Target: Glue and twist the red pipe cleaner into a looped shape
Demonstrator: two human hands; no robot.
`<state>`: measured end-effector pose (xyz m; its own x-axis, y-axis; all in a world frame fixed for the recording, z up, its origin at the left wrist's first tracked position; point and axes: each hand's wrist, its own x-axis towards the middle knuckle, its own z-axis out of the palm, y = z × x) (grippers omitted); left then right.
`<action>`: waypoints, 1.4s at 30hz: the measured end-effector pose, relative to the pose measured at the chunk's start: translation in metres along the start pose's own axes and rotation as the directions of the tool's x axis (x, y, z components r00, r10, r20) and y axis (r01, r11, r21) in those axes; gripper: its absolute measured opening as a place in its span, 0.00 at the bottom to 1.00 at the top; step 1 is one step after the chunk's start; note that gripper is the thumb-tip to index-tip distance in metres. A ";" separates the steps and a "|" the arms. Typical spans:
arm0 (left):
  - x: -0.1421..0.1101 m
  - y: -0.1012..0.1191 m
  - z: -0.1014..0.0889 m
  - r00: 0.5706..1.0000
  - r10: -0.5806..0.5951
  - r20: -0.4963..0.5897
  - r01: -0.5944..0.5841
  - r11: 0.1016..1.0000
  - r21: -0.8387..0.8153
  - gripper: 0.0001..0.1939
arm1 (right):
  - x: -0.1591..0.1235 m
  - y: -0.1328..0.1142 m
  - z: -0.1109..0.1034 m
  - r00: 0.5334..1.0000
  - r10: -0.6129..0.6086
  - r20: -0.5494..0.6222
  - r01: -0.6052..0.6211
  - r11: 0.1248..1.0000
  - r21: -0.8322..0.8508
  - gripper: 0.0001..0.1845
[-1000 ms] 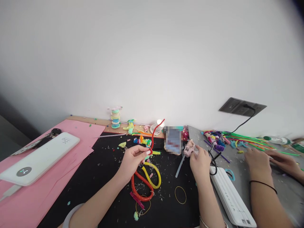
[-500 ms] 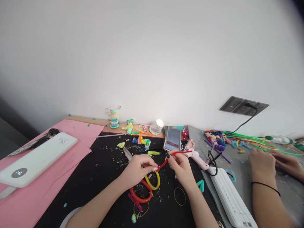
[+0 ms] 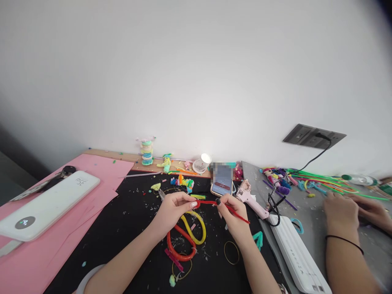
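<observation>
My left hand (image 3: 173,207) pinches a looped bundle of red and yellow pipe cleaners (image 3: 186,237) at its top, above the black mat (image 3: 128,228). My right hand (image 3: 234,216) pinches the thin red pipe cleaner (image 3: 228,208) that runs from the left hand's pinch out to the right past my wrist. Both hands are closed on this red strand, a few centimetres apart. A pink glue gun (image 3: 252,202) lies just right of my right hand, untouched.
A phone (image 3: 223,183) lies behind my hands. A white power bank (image 3: 45,206) rests on pink paper (image 3: 39,253). Another white device (image 3: 298,257) lies at the right. Another person's hands (image 3: 352,212) work among coloured pipe cleaners (image 3: 309,179). Scraps, rubber bands (image 3: 232,253) and small figures litter the mat.
My right hand left the glue gun, came to the red pipe cleaner and took hold of it. The strand's free end swung from upright down to the right.
</observation>
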<state>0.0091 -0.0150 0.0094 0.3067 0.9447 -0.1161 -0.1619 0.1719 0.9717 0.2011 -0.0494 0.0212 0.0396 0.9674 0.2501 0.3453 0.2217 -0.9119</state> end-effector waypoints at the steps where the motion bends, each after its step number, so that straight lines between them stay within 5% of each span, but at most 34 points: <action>1: 0.000 0.000 0.000 1.000 0.000 -0.009 0.000 1.000 -0.010 0.07 | 0.000 0.000 0.000 1.000 0.001 0.007 -0.001 1.000 -0.006 0.13; 18: 0.004 -0.007 -0.005 0.992 -0.005 -0.129 -0.014 0.989 -0.149 0.08 | -0.003 -0.001 0.010 0.973 -0.173 0.153 0.208 0.944 -0.256 0.09; 42: 0.002 -0.006 0.004 0.978 -0.017 -0.209 -0.046 0.955 -0.293 0.08 | -0.008 -0.009 0.030 0.927 -0.215 0.306 0.279 0.943 -0.181 0.09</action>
<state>0.0143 -0.0152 0.0041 0.1062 0.9791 -0.1733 -0.4432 0.2026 0.8732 0.1693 -0.0552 0.0181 -0.3242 0.8869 0.3290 0.5062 0.4564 -0.7317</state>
